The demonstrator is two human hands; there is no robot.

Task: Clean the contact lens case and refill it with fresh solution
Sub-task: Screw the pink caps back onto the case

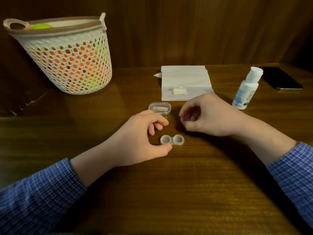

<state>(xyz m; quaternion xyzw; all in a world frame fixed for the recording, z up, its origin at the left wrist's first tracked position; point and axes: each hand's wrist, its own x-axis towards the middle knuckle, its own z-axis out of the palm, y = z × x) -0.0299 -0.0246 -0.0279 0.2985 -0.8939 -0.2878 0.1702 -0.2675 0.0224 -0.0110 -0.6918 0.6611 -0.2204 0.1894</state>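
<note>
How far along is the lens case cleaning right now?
Done: the clear twin-well lens case lies uncapped. In hand: the left hand steadies it; the right hand pinches something small and pinkish. Left: refilling from the capped white solution bottle, then recapping.

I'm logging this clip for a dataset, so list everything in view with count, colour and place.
lens case: 1, clear, both wells uncapped, table centre, between the hands
box: 1, clear, oval, lidded, behind the left hand
tissue: 1, white, flat, behind the right hand
pad: 1, white, folded, on the tissue
bottle: 1, white with blue label, capped, right of the tissue
phone: 1, black, face down or screen off, far right
basket: 1, white, perforated, orange and green contents, back left
table: 1, brown wood
sleeves: 2, blue check
left hand: thumb at the case's edge
right hand: pinching something small and purplish, unclear what
</note>
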